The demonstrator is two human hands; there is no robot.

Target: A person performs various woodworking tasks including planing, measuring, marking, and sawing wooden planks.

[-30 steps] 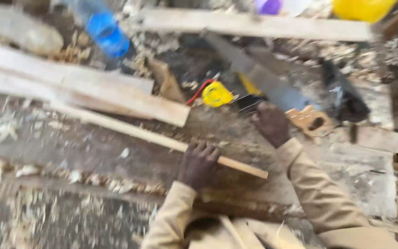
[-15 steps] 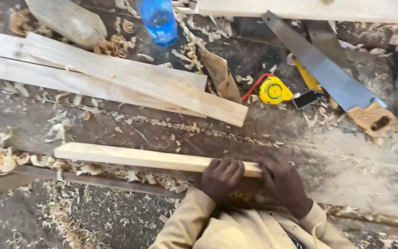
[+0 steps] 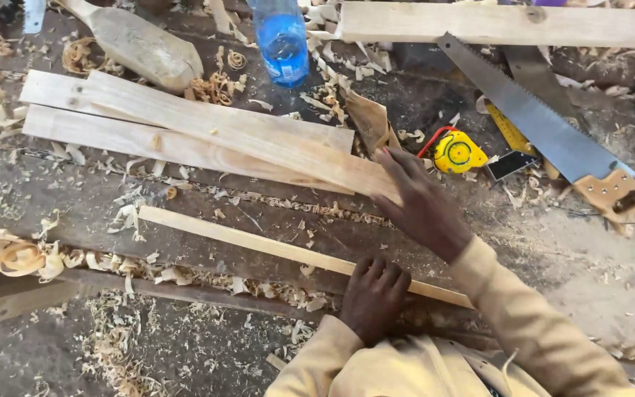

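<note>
Fingers of the left hand (image 3: 373,292) curl down on a thin wooden strip (image 3: 273,248), seemingly pinning it to the worktop (image 3: 589,265); right hand (image 3: 422,204) lies open, holding nothing, fingertips on the stacked planks (image 3: 207,140); beyond sit a yellow tape measure (image 3: 457,152), handsaw (image 3: 545,132) and blue bottle (image 3: 282,38).

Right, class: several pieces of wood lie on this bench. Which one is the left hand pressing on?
The thin strip nearest the person, under the left hand; the wider boards lie beyond it.
</note>
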